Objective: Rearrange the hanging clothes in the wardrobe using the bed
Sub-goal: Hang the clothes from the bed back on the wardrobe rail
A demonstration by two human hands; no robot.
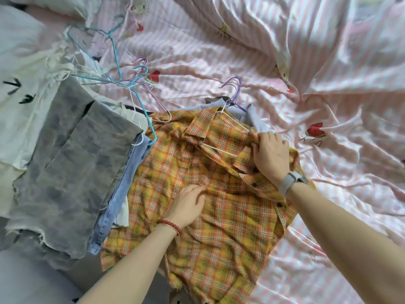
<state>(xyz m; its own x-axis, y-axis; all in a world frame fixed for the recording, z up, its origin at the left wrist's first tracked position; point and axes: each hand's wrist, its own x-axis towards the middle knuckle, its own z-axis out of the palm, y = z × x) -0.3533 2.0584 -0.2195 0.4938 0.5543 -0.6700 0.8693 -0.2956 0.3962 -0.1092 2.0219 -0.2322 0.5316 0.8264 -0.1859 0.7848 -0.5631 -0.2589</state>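
Yellow-orange plaid shirt [210, 216] lies spread on bed w/ pink striped sheet [328, 88], white hanger [228, 132] inside its collar. Right hand [270, 154] grips fabric at shirt's shoulder; left hand [188, 205] rests on shirt front, fingers curled into cloth. Left of shirt: grey jeans [72, 172] atop blue jeans [122, 189], loose blue & purple hangers [122, 77] above them.

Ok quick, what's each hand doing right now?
Left hand: fingers curled, pinching a fold of the plaid shirt near its middle.
Right hand: fingers curled, gripping the shirt's shoulder by the white hanger.
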